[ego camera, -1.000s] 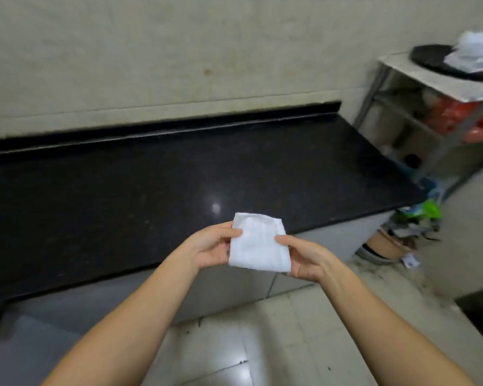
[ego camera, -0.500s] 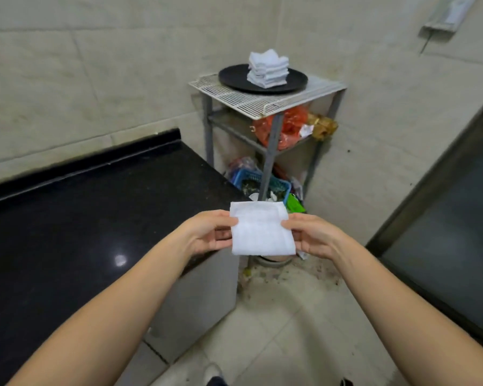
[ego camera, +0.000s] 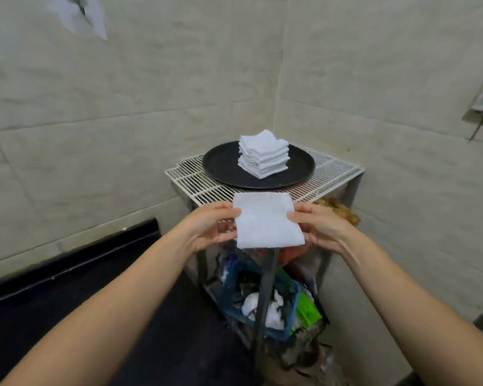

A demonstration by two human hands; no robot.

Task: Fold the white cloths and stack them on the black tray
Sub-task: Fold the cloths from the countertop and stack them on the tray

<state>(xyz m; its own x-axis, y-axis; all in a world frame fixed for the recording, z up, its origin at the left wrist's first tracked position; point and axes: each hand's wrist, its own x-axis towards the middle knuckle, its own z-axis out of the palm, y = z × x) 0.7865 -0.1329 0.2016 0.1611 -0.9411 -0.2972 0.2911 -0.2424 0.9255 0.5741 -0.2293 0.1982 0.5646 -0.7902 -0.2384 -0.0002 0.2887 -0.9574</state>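
Here, in the head view, the folded cloth [ego camera: 267, 220] was pinched at its side edges by the left hand [ego camera: 209, 227] and right hand [ego camera: 319, 226], near the tray [ego camera: 223, 165] bearing the stack [ego camera: 263, 154]. It was judged light, limp, best supported at both edges.

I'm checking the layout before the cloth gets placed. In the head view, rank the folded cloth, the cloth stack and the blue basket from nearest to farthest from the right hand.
1. Folded cloth, pinched by the right hand.
2. Blue basket, below.
3. Cloth stack on the tray, ahead; close to the basket.
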